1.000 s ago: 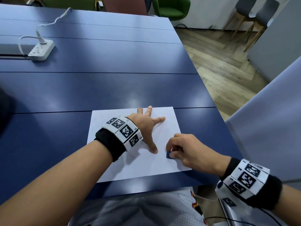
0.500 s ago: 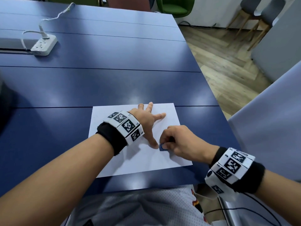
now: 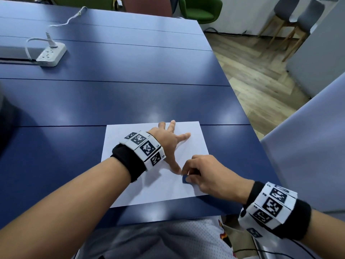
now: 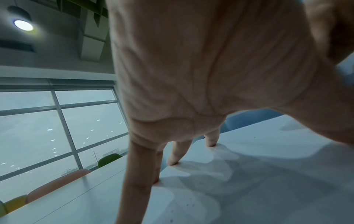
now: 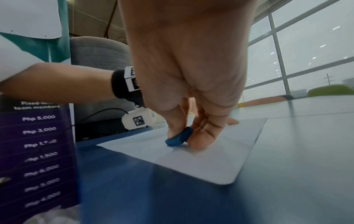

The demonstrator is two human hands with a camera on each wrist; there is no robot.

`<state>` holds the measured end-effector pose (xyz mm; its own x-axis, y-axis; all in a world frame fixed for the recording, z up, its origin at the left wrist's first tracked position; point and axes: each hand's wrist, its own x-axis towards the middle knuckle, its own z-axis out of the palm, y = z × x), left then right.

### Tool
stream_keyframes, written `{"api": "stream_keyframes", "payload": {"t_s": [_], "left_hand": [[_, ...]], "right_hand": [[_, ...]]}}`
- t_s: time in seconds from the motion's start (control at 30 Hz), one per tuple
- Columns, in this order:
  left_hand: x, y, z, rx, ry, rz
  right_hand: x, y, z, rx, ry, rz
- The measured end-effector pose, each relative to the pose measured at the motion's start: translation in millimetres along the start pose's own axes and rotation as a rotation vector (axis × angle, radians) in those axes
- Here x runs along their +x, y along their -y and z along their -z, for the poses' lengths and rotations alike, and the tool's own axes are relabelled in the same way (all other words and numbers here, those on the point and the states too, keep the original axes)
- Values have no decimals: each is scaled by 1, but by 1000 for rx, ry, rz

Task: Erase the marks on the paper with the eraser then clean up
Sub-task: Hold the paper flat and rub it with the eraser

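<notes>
A white sheet of paper (image 3: pixel 130 165) lies on the blue table (image 3: pixel 112 101) near its front edge. My left hand (image 3: pixel 168 141) lies spread on the sheet with straight fingers pressing it down; the left wrist view shows its fingertips (image 4: pixel 172 162) touching the paper (image 4: pixel 268 189). My right hand (image 3: pixel 203 172) pinches a small blue eraser (image 3: pixel 185 179) between thumb and fingers, its lower end on the sheet just beside my left thumb. In the right wrist view the eraser (image 5: pixel 179 138) is tilted against the paper (image 5: pixel 201 163). No marks are visible on the sheet.
A white power strip (image 3: pixel 51 55) with a plugged cable sits at the far left of the table. The table's right edge runs close to my right wrist, with wooden floor (image 3: pixel 252 75) and chairs (image 3: pixel 199 10) beyond. A grey partition (image 3: pixel 308 146) stands at the right.
My right hand has rubbed the eraser across the paper, moving toward my left thumb and then slightly back down. My left hand has stayed pressed on the sheet.
</notes>
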<state>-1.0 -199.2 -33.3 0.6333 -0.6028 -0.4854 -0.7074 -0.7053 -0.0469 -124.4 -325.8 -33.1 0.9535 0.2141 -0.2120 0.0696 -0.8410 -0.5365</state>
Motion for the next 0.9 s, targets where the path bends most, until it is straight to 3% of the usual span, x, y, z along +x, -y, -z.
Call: {"api": "stream_keyframes", "payload": {"t_s": [0.13, 0.27, 0.43, 0.63, 0.9], "left_hand": [[-1, 2, -1, -23, 2, 0], [-2, 1, -1, -3, -10, -2], [-2, 2, 0, -32, 11, 0], [-2, 0, 0, -7, -3, -3], [-8, 18, 8, -117, 26, -36]], "right_hand": [[10, -9, 4, 38, -164, -117], [-4, 5, -11, 26, -36, -28], [13, -10, 7, 34, -195, -185], [-7, 13, -19, 38, -132, -86], [-11, 9, -26, 127, -278, -208]]}}
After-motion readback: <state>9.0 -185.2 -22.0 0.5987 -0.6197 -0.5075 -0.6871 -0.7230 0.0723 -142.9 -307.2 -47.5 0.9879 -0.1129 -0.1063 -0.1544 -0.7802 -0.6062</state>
